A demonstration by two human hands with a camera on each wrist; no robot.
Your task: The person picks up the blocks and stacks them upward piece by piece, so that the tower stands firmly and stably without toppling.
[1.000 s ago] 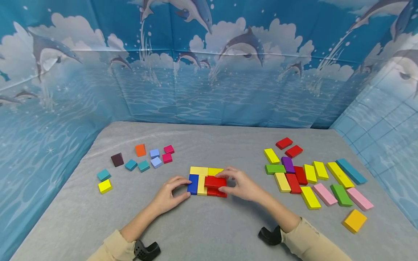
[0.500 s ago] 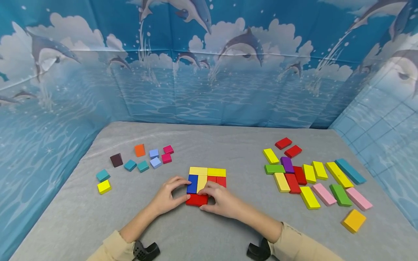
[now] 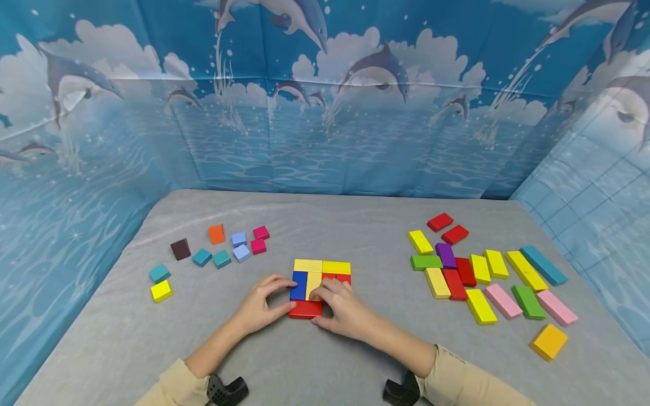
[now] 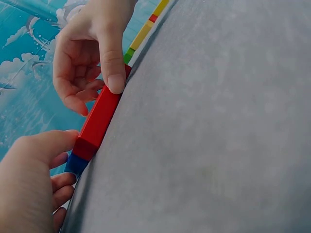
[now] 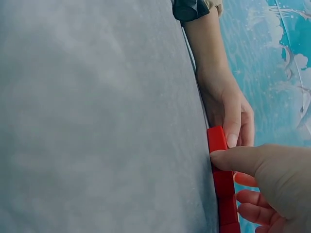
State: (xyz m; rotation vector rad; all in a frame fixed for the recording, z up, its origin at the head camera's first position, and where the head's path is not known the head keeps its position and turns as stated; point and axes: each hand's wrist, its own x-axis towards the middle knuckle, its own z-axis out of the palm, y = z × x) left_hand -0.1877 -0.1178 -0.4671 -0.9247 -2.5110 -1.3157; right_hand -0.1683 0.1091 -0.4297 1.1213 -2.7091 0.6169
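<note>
A red block (image 3: 305,309) lies along the near side of a flat layout of rectangular blocks, against a blue block (image 3: 298,286) and a pale yellow block (image 3: 313,285). My right hand (image 3: 345,312) pinches the red block near its right end, thumb on the front face and fingers behind. My left hand (image 3: 260,304) rests at the layout's left side. Its thumb touches the red block's left end, and its index finger touches the blue block. Another pale yellow block (image 3: 307,265) and a bright yellow block (image 3: 337,268) form the far row. My right fingers partly hide two red blocks (image 3: 343,278).
Small square blocks are scattered at the left, among them an orange one (image 3: 216,234) and a yellow one (image 3: 161,291). Several longer blocks lie at the right, including a green one (image 3: 528,302) and a teal one (image 3: 544,264). A dolphin-print curtain (image 3: 325,141) hangs behind the grey table (image 3: 355,225).
My right hand has brought the red block from on top of the layout's right part to its near left edge. Since then it has shifted slightly against the layout. My left hand stays nearly still.
</note>
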